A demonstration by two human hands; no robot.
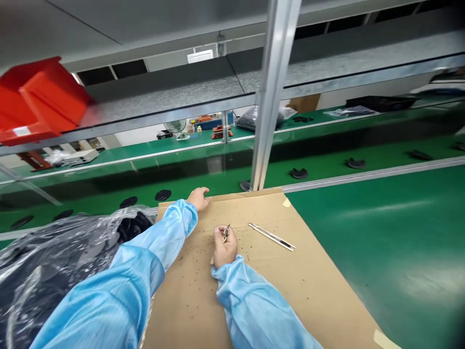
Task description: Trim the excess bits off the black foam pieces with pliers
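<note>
Both my arms are in light blue sleeves over a sheet of brown cardboard (269, 276). My left hand (198, 199) is at the cardboard's far edge, beside the green belt; its fingers point forward and right, apart, and nothing shows in them. Nearer to me, my right hand (225, 246) is closed on a small metal tool (226, 232) with a dark pointed tip. A slim tool with a white body and dark inlay (272, 236) lies on the cardboard to the right of it. Small dark specks are scattered over the cardboard.
Clear plastic bags with black parts (72, 261) lie at the left. Several black curved pieces sit on the green belt (225, 179) beyond the cardboard. A metal post (271, 97) rises at its far edge. Overhead, a shelf (174, 92) holds a red bin (43, 104).
</note>
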